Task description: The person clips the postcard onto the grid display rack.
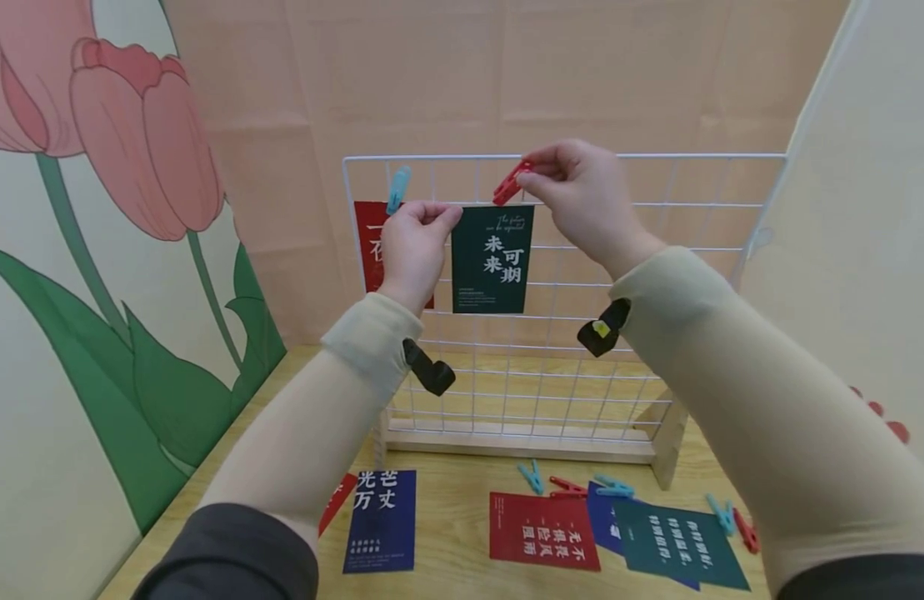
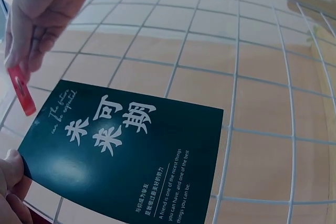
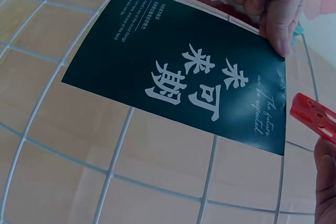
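Observation:
My left hand pinches the top left corner of a dark green card with white lettering, holding it upright against the white wire grid. In my right hand a red clothespin is pinched, its tip just above the card's top edge. The right wrist view shows the red clothespin beside the green card, apart from it. A red card hangs at the grid's left from a blue clothespin, partly hidden behind my left hand.
On the wooden table lie a blue card, a red card and a green card overlapping another blue one. Several clothespins, including a blue one, lie around them. The grid stands in a wooden base.

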Demonstrator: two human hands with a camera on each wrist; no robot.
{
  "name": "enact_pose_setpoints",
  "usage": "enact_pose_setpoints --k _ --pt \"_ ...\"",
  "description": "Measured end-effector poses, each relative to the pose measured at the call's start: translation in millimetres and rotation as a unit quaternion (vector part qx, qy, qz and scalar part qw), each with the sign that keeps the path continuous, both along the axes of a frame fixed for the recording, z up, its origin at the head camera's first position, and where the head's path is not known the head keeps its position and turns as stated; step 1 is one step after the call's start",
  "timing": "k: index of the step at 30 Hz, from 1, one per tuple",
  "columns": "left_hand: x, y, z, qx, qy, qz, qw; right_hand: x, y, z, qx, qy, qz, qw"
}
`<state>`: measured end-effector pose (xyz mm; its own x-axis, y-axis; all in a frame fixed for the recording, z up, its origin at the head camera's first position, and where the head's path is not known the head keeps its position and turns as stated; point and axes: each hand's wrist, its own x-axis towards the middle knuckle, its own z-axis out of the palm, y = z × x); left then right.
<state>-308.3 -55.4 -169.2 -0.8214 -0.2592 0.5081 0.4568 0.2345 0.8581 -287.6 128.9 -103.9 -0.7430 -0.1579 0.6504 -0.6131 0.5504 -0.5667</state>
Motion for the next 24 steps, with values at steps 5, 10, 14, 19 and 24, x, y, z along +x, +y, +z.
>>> enact_pose_setpoints --k 5,10,14,19,24 --pt "-2.4 0.4 1.7 -0.001 0.007 0.016 0.9998 -3.4 -3.6 -0.5 -0.001 -0.006 -0.008 1.000" --pt "-3.2 0.7 2.2 -0.002 0.013 0.029 0.9995 -7.4 -8.2 -2.5 -0.009 -0.018 -0.005 1.000" --pt "-3.2 1.3 2.0 -0.003 0.015 0.034 0.9993 -10.8 -12.8 -3.3 -0.008 -0.020 -0.007 1.000" --pt "-3.5 2.3 1.1 -0.001 0.012 0.039 0.9992 -12.9 -17.9 -2.9 0.005 -0.022 -0.021 1.000" --pt "-3.4 2.4 0.7 0.000 0.003 0.045 0.9990 -13.4 -20.9 -3.3 0.011 -0.026 -0.028 0.999"
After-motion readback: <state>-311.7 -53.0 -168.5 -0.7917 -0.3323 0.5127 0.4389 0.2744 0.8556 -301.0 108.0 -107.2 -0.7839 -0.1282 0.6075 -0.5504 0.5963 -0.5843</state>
